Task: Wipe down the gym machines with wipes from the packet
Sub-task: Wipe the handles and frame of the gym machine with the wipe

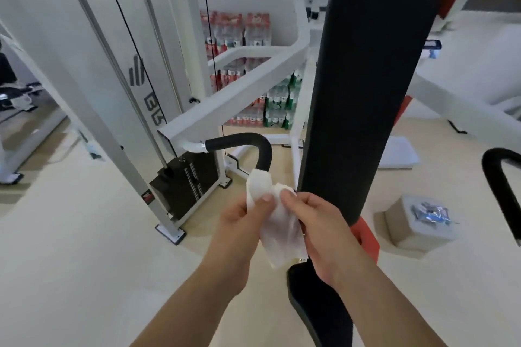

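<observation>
A white wet wipe (279,222) hangs between both hands at the centre of the head view. My left hand (242,222) pinches its upper left part with thumb and fingers. My right hand (318,228) pinches its right edge. The wipe sits just below the curved black foam handle (253,144) of a white gym machine and beside the tall black back pad (366,93). The black seat pad (318,301) lies under my right forearm. A blue-and-silver wipes packet (430,213) lies on a beige box (414,234) at the right.
The machine's white frame arm (239,93) and weight stack (183,186) stand to the left. A second black handle (504,186) curves at the right edge. Shrink-wrapped bottle packs (253,87) are stacked against the far wall. The floor is light beige.
</observation>
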Demonstrator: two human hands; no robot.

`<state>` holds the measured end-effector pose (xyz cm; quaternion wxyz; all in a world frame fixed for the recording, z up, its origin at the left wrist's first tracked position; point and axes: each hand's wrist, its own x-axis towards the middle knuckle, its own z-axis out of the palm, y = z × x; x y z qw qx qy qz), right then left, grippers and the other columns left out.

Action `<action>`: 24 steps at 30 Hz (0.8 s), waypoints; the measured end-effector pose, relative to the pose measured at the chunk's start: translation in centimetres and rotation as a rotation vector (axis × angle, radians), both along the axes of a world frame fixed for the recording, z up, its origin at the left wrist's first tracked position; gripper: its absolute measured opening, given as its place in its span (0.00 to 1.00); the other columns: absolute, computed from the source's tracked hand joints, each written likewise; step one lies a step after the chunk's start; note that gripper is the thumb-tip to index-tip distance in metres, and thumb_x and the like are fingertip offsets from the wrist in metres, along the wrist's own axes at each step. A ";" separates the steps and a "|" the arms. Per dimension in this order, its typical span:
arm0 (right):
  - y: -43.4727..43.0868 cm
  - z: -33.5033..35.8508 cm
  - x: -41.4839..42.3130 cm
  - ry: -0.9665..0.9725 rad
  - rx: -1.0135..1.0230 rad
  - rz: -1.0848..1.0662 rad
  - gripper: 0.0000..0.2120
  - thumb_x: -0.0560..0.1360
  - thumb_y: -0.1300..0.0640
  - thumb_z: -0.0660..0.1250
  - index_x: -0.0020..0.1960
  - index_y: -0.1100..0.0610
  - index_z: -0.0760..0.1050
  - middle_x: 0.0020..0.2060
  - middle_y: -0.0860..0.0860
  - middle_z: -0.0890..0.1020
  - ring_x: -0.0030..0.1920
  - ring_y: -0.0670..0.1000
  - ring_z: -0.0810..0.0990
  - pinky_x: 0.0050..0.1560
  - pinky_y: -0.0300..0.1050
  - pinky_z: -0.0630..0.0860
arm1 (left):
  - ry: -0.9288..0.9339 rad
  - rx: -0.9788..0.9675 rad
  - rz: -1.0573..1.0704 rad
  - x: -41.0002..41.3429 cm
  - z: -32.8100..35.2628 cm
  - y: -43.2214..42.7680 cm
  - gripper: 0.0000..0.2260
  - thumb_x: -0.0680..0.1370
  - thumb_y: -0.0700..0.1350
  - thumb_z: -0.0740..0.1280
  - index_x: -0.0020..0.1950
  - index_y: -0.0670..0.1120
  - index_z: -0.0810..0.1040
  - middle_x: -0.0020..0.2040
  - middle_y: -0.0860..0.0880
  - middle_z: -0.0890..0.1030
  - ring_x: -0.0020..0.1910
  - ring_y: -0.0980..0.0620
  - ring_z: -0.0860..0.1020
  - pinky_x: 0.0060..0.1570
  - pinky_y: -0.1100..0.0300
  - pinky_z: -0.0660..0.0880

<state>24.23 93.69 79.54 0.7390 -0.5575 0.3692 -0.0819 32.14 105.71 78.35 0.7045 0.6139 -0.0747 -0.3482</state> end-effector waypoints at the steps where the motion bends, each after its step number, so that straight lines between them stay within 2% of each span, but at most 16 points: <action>1: 0.6 -0.1 0.3 0.033 -0.042 -0.053 0.10 0.79 0.47 0.71 0.49 0.53 0.85 0.48 0.55 0.87 0.53 0.59 0.86 0.57 0.61 0.83 | 0.000 0.022 0.017 0.5 -0.2 0.1 0.07 0.83 0.49 0.67 0.56 0.50 0.84 0.54 0.45 0.86 0.57 0.42 0.83 0.64 0.37 0.77; 5: 0.5 -0.7 2.1 0.073 -0.149 -0.244 0.11 0.83 0.52 0.67 0.48 0.56 0.83 0.49 0.60 0.83 0.50 0.62 0.83 0.57 0.58 0.83 | 0.034 0.066 0.072 3.7 -0.3 -0.1 0.09 0.85 0.48 0.65 0.59 0.49 0.84 0.54 0.49 0.87 0.56 0.46 0.84 0.62 0.40 0.79; 8: -0.8 -0.7 4.4 0.054 -0.176 -0.308 0.11 0.83 0.53 0.66 0.46 0.55 0.83 0.48 0.59 0.83 0.55 0.64 0.82 0.59 0.65 0.81 | 0.006 0.091 0.084 6.7 -0.4 -0.9 0.09 0.85 0.47 0.64 0.58 0.49 0.84 0.55 0.48 0.87 0.57 0.45 0.84 0.61 0.40 0.80; 9: -1.4 -0.7 5.3 0.041 -0.187 -0.312 0.11 0.83 0.53 0.65 0.46 0.55 0.82 0.48 0.58 0.83 0.54 0.64 0.82 0.58 0.64 0.81 | 0.003 0.092 0.088 7.7 -0.4 -1.3 0.09 0.85 0.47 0.65 0.58 0.48 0.85 0.55 0.48 0.87 0.57 0.45 0.84 0.61 0.41 0.80; 11: -2.6 -0.2 7.2 0.001 -0.240 -0.300 0.10 0.84 0.53 0.63 0.48 0.53 0.81 0.46 0.53 0.82 0.50 0.57 0.82 0.54 0.54 0.81 | 0.004 0.089 0.104 9.1 -0.3 -2.0 0.09 0.84 0.45 0.65 0.59 0.47 0.84 0.56 0.47 0.86 0.58 0.44 0.84 0.58 0.43 0.81; 12: -3.3 0.1 8.4 -0.024 -0.300 -0.282 0.10 0.85 0.53 0.62 0.49 0.52 0.80 0.45 0.51 0.81 0.48 0.53 0.80 0.51 0.50 0.79 | 0.001 0.086 0.118 9.9 -0.1 -2.4 0.09 0.84 0.44 0.65 0.59 0.46 0.84 0.56 0.46 0.86 0.58 0.43 0.84 0.57 0.44 0.82; 15: -5.5 0.5 12.6 -0.057 -0.553 -0.150 0.09 0.85 0.50 0.60 0.50 0.49 0.76 0.44 0.44 0.80 0.46 0.47 0.79 0.51 0.49 0.79 | -0.007 0.079 0.189 12.5 0.0 -3.4 0.08 0.83 0.40 0.66 0.58 0.45 0.85 0.54 0.45 0.87 0.56 0.43 0.84 0.54 0.46 0.83; 17: -6.9 0.4 15.7 -0.048 -0.754 0.001 0.07 0.85 0.47 0.59 0.52 0.46 0.75 0.42 0.42 0.79 0.44 0.43 0.78 0.45 0.45 0.75 | 0.000 0.105 0.239 14.3 -0.1 -3.7 0.08 0.82 0.39 0.68 0.56 0.45 0.86 0.53 0.45 0.87 0.54 0.43 0.85 0.53 0.47 0.83; 20: -8.5 -0.3 19.7 0.000 -1.000 0.157 0.09 0.84 0.45 0.59 0.50 0.46 0.75 0.38 0.43 0.79 0.39 0.46 0.77 0.39 0.47 0.71 | -0.028 0.213 0.226 16.5 -0.3 -3.6 0.07 0.81 0.38 0.68 0.55 0.44 0.85 0.48 0.42 0.87 0.46 0.43 0.86 0.50 0.46 0.84; 23: -9.5 -2.3 22.5 0.131 -1.155 0.271 0.11 0.84 0.46 0.59 0.52 0.49 0.77 0.41 0.45 0.81 0.43 0.51 0.79 0.43 0.49 0.76 | -0.097 0.400 0.112 18.7 -0.6 -2.9 0.06 0.81 0.43 0.68 0.58 0.46 0.78 0.43 0.42 0.87 0.37 0.44 0.86 0.43 0.46 0.85; 24: -9.6 -3.2 23.2 0.194 -1.217 0.311 0.11 0.84 0.47 0.59 0.51 0.49 0.77 0.42 0.46 0.80 0.44 0.52 0.79 0.43 0.49 0.75 | -0.210 0.489 0.074 19.8 -0.7 -2.5 0.07 0.82 0.46 0.68 0.59 0.49 0.76 0.42 0.45 0.86 0.35 0.45 0.86 0.40 0.46 0.85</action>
